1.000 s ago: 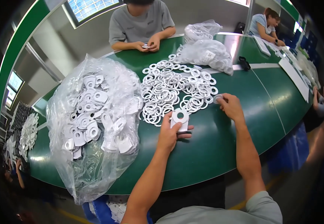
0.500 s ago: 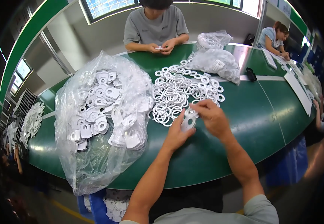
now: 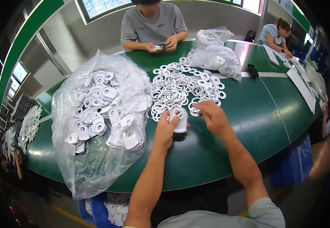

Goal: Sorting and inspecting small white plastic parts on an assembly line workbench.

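Note:
In my left hand (image 3: 165, 131) is a flat white plastic piece (image 3: 179, 123) with a rounded top and a round hole, held upright between thumb and fingers; its lower end is blurred. My right hand (image 3: 215, 118) is at the near right edge of a heap of white rings (image 3: 172, 91). Its thumb and forefinger pinch at a white ring (image 3: 193, 109), partly hidden by the fingertips. On the left a large clear plastic bag (image 3: 96, 167) lies open, holding many similar white pieces (image 3: 91, 110).
Clear bags of rings (image 3: 220, 62) stand behind the heap, beside a small black object (image 3: 253, 72). Across the green table (image 3: 248, 125) a person (image 3: 154, 28) handles small parts; another person (image 3: 274, 38) works at far right. White parts (image 3: 32, 123) are stacked at far left.
My hands have moved apart. The left hand has drawn back leftward with the white piece, turning it. The right hand has left the piece for the rings. The view has shifted slightly.

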`<state>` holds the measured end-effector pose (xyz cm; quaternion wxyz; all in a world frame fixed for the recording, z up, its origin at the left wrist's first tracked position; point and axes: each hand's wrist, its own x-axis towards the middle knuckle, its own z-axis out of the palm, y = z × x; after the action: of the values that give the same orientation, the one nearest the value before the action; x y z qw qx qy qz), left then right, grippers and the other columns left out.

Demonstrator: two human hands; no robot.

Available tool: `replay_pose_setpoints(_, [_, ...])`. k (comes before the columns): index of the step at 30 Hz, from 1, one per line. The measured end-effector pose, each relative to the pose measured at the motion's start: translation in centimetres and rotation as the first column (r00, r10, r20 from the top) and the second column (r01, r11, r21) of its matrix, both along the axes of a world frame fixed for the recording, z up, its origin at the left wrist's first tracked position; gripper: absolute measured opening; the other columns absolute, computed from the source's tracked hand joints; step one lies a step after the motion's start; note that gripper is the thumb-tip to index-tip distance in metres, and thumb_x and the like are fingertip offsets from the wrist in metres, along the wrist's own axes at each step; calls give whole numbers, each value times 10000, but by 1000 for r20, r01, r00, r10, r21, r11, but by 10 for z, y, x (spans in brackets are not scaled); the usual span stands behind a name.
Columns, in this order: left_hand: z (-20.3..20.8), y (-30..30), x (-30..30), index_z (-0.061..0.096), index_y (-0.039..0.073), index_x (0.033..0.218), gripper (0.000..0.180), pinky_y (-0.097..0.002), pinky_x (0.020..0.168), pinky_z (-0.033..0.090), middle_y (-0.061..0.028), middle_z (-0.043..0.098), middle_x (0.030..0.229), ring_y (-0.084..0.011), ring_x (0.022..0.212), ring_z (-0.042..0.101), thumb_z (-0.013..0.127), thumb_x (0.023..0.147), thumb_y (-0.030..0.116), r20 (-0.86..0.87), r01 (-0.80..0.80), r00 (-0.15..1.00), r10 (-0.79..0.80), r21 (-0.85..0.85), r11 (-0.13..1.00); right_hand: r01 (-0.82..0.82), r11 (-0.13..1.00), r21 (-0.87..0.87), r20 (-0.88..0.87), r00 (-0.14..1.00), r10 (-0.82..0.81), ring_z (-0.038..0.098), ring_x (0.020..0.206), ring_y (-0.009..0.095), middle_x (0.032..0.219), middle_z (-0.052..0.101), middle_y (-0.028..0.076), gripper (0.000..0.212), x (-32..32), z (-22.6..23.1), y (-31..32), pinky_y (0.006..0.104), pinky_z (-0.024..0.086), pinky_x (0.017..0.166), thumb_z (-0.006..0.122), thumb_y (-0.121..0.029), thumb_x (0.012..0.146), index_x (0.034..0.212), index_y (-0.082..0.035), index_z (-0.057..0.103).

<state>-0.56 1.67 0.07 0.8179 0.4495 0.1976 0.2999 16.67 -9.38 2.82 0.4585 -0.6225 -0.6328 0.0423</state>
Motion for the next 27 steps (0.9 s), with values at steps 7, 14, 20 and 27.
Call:
replay_pose_setpoints(7, [7, 0, -1, 441, 3, 1168, 292, -339, 642, 572, -164, 624, 1039, -274, 856, 670, 486, 973, 215, 120, -97, 988, 102, -43, 994, 271, 955, -124, 123, 959, -256, 602, 784, 236, 933, 583, 96, 193, 24, -20, 3, 325, 480, 683, 648, -43, 788, 977, -69, 677])
replay_pose_setpoints(14, [-7, 6, 1, 465, -2, 1131, 268, -326, 611, 563, -152, 629, 1028, -245, 809, 674, 433, 998, 229, -19, -151, 988, 151, -34, 988, 404, 898, -176, 180, 910, -375, 582, 856, 278, 943, 565, 94, 176, 22, -28, 21, 359, 476, 745, 731, -117, 734, 896, -78, 675])
replay_pose_setpoints(20, [-13, 10, 1, 497, 26, 1111, 253, -333, 603, 569, -157, 634, 1012, -251, 803, 678, 408, 1003, 237, -71, -179, 981, 179, 7, 984, 361, 932, -10, 193, 916, -353, 581, 829, 276, 915, 564, 79, 189, 2, -24, 33, 364, 476, 729, 755, -161, 715, 868, -77, 684])
replay_pose_setpoints(27, [-13, 9, 1, 506, 22, 1119, 263, -338, 604, 571, -139, 634, 995, -242, 782, 678, 422, 999, 240, -62, -158, 986, 157, -4, 987, 397, 906, 149, 210, 882, -421, 604, 728, 221, 799, 585, 89, 103, 15, -26, 46, 337, 491, 642, 674, -128, 805, 846, -37, 647])
